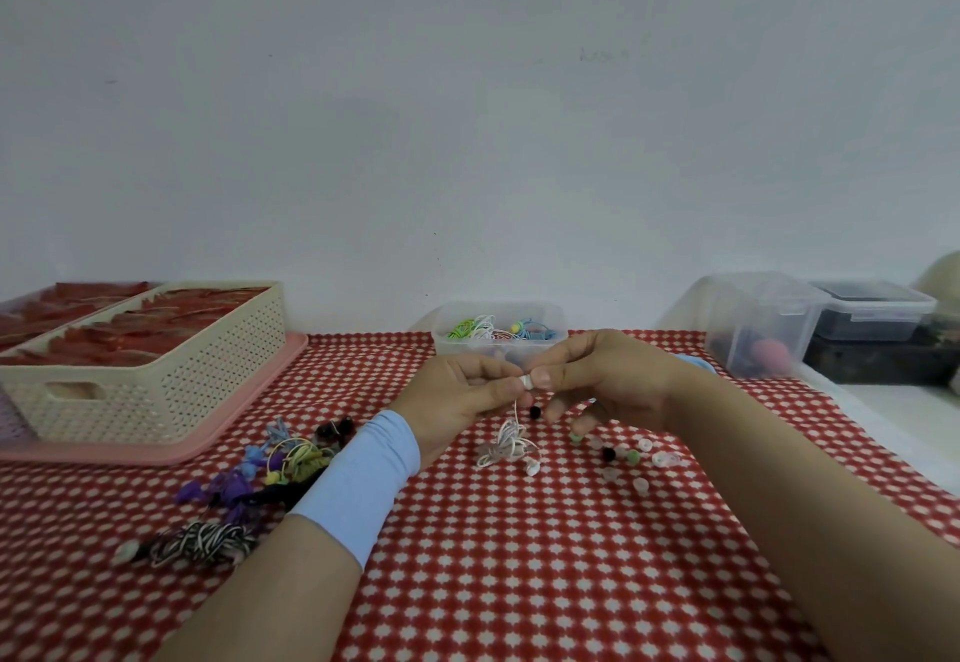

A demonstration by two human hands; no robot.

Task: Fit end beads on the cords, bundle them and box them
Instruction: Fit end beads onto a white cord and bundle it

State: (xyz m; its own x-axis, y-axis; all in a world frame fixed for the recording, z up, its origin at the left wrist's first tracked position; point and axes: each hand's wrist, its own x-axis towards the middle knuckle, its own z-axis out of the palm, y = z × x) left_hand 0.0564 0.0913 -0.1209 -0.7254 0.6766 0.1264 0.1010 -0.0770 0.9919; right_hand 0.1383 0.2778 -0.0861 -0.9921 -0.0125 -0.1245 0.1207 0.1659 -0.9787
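Above the red-and-white checked cloth (519,557), my left hand (457,391) pinches the top of a white cord (506,443), whose loose coil hangs down onto the cloth. My right hand (608,380) pinches a small white end bead (528,383) against the cord's tip, the two hands meeting there. Loose beads (631,456), black, green and clear, lie scattered under my right hand. Finished bundles (270,464) in blue, purple, yellow and black-and-white lie at the left. A clear box (498,331) behind my hands holds coloured cords.
A cream perforated basket (156,380) with red items sits on a pink tray (156,453) at the left. Clear lidded tubs (763,323) and a dark container (872,313) stand at the back right. A white wall rises right behind the table.
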